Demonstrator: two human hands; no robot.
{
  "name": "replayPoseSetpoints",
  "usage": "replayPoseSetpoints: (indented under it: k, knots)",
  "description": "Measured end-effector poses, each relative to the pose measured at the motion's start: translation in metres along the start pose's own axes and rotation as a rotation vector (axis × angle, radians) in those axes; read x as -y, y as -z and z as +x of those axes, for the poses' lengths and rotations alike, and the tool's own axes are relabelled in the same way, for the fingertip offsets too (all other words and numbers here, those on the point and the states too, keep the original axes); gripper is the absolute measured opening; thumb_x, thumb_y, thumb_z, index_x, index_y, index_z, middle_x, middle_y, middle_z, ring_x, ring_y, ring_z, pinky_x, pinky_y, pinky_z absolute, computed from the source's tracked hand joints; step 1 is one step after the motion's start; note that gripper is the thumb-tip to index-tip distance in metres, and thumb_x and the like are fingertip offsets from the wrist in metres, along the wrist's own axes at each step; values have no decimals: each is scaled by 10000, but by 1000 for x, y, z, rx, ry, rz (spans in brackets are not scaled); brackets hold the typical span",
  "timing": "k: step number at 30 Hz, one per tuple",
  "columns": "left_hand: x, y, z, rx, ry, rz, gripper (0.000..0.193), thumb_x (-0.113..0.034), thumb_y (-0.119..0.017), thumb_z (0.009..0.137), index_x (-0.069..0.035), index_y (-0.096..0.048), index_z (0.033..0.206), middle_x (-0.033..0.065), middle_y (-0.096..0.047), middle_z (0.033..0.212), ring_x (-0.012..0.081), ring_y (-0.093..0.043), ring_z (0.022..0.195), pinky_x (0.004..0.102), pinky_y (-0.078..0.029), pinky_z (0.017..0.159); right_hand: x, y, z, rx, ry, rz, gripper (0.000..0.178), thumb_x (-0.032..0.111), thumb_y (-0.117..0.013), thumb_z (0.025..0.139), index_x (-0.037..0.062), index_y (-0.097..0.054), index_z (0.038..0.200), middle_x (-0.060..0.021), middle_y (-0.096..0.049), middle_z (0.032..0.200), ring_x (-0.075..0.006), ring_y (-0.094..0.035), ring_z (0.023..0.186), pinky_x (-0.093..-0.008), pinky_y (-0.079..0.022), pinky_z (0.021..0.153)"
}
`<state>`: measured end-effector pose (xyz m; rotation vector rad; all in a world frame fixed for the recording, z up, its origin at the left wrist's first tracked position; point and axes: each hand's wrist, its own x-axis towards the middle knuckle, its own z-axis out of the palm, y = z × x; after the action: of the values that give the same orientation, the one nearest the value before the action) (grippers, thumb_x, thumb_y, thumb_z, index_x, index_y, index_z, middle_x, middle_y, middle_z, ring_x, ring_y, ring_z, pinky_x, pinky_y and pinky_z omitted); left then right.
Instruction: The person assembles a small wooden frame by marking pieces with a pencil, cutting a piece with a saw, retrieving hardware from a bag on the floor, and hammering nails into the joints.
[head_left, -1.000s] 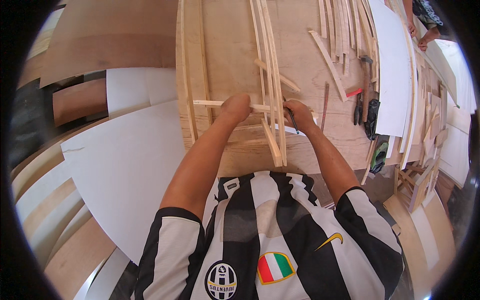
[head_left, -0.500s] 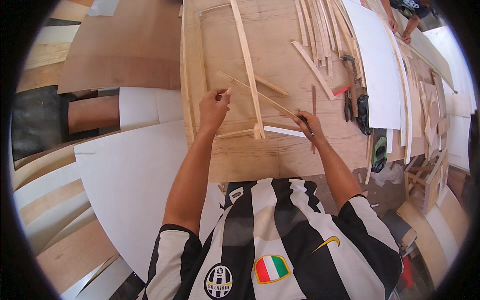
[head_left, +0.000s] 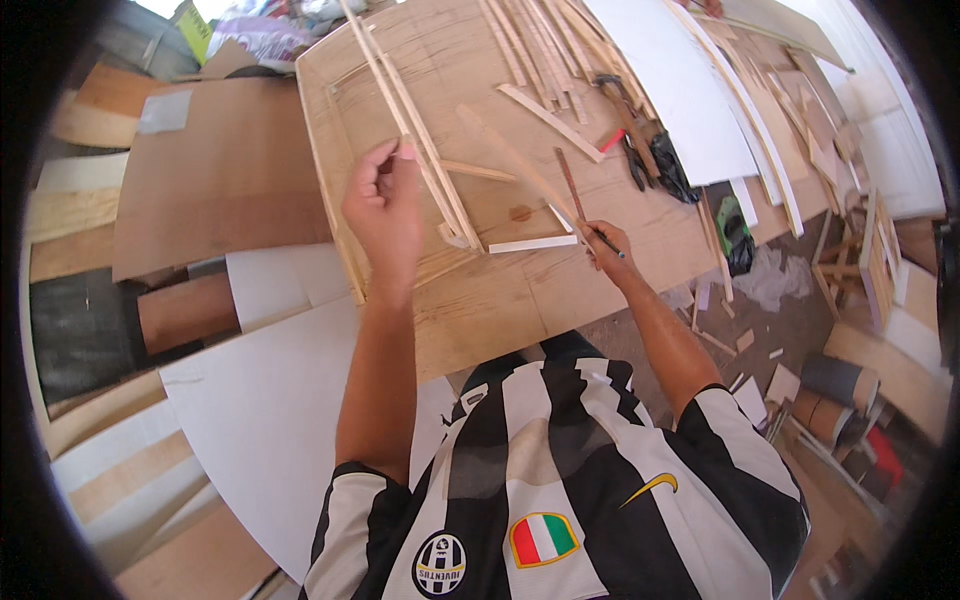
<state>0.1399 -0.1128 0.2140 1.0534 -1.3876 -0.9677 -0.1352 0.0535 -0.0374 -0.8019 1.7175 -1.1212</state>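
My right hand (head_left: 605,245) is closed round one end of a thin wooden strip (head_left: 535,175), blurred by motion, which points away to the far left over the workbench. A dark pen (head_left: 606,242) is also held between its fingers. Raised in front of the bench's left part, my left hand (head_left: 385,210) has its fingers curled and thumb up; whatever they pinch, if anything, is hidden. Its thumb overlaps, in the picture, a long bar of a wooden frame (head_left: 430,175) on the bench. A white strip (head_left: 532,243) lies between the frame's near corner and my right hand.
The plywood bench (head_left: 540,300) bears several loose wooden strips (head_left: 540,60), a hammer (head_left: 640,130), pliers (head_left: 634,165), a black plastic bag (head_left: 676,170) and a reddish-brown rod (head_left: 570,182). White panel (head_left: 670,90) lies at right; large sheets (head_left: 260,400) stand left. Offcuts (head_left: 745,340) litter the floor.
The view has turned, so the bench sits further left and tilted. My left hand is nearer the frame bar in the picture. My right hand keeps the strip and pen, the strip now pointing more steeply away.
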Motion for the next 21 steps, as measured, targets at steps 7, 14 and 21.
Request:
replayPoseSetpoints:
  k: [7, 14, 21]
  knots:
    - [48, -83, -123, 450, 294, -86, 443, -261, -715, 1005, 75, -589, 1264, 103, -681, 1024, 137, -650, 926, 296, -534, 814, -34, -23, -67, -180, -101, 383, 350, 317, -610, 1056, -2, -674, 1186, -57, -673, 876, -127, -625, 706, -277, -525, 596]
    - [156, -123, -142, 296, 452, -102, 498, -328, -643, 1048, 61, -491, 1320, 124, -661, 966, 182, -669, 898, 320, -541, 816, -40, -64, -114, -77, -34, 475, 319, 291, -606, 1069, -3, -664, 1178, -62, -685, 910, -115, -628, 757, -281, -534, 652]
    - [159, -130, -132, 351, 519, -86, 321, -359, -594, 1072, -59, -509, 990, 25, -551, 721, 124, -560, 586, 299, -515, 535, -55, -33, -93, -97, 227, 107, 284, 243, -638, 1033, 15, -646, 1201, -92, -696, 930, -224, -689, 857, -358, -548, 766]
